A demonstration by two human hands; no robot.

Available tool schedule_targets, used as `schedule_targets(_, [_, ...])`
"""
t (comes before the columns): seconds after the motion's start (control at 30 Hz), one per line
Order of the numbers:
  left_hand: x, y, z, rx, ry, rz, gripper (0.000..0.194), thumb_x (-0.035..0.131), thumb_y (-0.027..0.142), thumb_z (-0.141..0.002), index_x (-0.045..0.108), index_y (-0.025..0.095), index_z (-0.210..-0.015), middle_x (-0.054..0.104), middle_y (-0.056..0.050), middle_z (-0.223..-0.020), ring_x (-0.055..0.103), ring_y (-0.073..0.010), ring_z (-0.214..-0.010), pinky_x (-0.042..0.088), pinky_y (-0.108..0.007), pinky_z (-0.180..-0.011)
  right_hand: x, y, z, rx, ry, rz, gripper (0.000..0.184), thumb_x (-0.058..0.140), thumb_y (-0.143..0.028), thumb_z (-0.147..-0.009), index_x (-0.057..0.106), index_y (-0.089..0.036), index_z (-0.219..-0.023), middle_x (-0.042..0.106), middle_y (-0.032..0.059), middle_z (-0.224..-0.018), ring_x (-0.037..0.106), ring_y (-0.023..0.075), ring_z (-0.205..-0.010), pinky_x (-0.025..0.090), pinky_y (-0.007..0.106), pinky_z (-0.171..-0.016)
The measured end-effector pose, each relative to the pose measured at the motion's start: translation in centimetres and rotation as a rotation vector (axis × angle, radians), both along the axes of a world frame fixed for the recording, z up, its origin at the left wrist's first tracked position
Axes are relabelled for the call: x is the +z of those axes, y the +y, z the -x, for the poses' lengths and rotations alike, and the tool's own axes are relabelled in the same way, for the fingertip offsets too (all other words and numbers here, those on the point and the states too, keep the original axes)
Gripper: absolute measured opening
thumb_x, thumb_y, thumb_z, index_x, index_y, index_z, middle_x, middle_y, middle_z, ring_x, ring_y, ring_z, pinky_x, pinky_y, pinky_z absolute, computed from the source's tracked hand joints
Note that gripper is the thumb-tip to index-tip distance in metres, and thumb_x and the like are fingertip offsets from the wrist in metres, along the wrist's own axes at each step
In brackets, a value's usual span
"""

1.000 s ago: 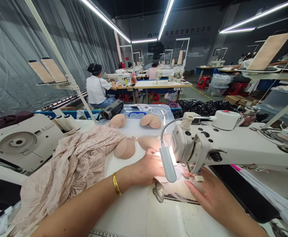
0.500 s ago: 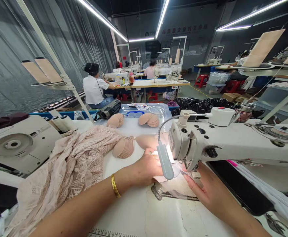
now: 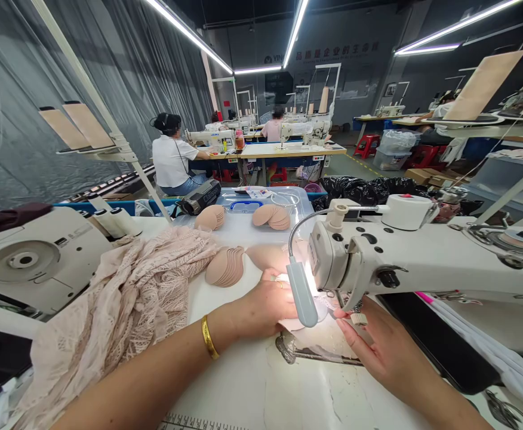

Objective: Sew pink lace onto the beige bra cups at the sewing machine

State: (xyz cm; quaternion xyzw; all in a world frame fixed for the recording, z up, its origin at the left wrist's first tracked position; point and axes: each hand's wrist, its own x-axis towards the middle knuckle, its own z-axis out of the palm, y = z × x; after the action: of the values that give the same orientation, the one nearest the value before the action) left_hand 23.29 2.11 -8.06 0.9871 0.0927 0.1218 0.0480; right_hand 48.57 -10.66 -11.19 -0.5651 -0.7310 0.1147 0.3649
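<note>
My left hand, with a gold bangle at the wrist, lies closed over a pale fabric piece at the needle of the white sewing machine. My right hand rests flat on the same piece, fingers stretched toward the presser foot. The machine's lit gooseneck lamp hangs between both hands and hides the left fingertips.
A heap of pink lace lies to the left, beside another machine. Stacks of beige bra cups sit behind my hands, with a clear plastic box further back. Other people sew at tables in the background.
My right hand has slid slightly closer to the presser foot. The left hand stays on the fabric; the view has shifted a little.
</note>
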Motion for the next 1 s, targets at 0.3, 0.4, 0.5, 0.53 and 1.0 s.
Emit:
schedule_targets(0.3, [-0.9,-0.7,-0.2,0.055,-0.007,-0.061,0.019,0.065,0.005,-0.086,0.066,0.021,-0.097,0.073,0.0,-0.1,0.062,-0.0222,-0.095,0.03,-0.049,-0.098,-0.6,-0.1,-0.2,-0.01,-0.03,0.005,0.019,0.049,-0.04,-0.112,0.063,-0.03,-0.103,0.073,0.0052,-0.096,0.064,0.0212,-0.065,0.054,0.037,-0.054])
schedule_targets(0.4, [-1.2,-0.8,-0.1,0.042,-0.045,-0.1,0.008,0.065,0.012,-0.093,0.062,0.02,-0.091,0.073,0.0,-0.097,0.061,-0.0207,-0.092,0.03,-0.049,-0.099,-0.8,-0.1,-0.3,0.011,-0.058,-0.011,0.02,0.048,-0.038,-0.111,0.063,-0.03,-0.1,0.075,0.0073,-0.1,0.068,0.0236,-0.068,0.058,0.04,-0.058])
schedule_targets(0.5, [-1.4,-1.1,0.2,0.012,-0.066,-0.136,0.012,0.061,0.011,-0.092,0.059,0.019,-0.084,0.072,0.0,-0.092,0.059,-0.0199,-0.087,0.031,-0.05,-0.097,-0.7,0.1,-0.4,0.09,-0.127,-0.072,0.02,0.047,-0.031,-0.111,0.064,-0.03,-0.103,0.077,0.008,-0.106,0.075,0.0284,-0.093,0.063,0.042,-0.076])
schedule_targets(0.53, [-1.4,-1.2,0.3,0.004,-0.064,-0.149,0.012,0.06,0.01,-0.091,0.058,0.019,-0.083,0.071,0.0,-0.089,0.058,-0.0195,-0.084,0.032,-0.05,-0.096,-0.7,0.1,-0.4,0.122,-0.162,-0.099,0.019,0.047,-0.03,-0.111,0.065,-0.03,-0.108,0.077,0.0067,-0.105,0.075,0.028,-0.095,0.063,0.042,-0.079])
schedule_targets(1.0, [-1.7,-2.6,0.8,-0.021,-0.073,-0.164,0.013,0.057,0.025,-0.107,0.06,0.018,-0.097,0.073,0.0,-0.099,0.062,-0.0185,-0.087,0.025,-0.052,-0.11,0.2,-0.3,0.2,0.358,-0.368,0.09,0.028,0.04,-0.023,-0.114,0.068,-0.027,-0.112,0.059,0.0012,-0.085,0.058,0.0202,-0.076,0.045,0.031,-0.063])
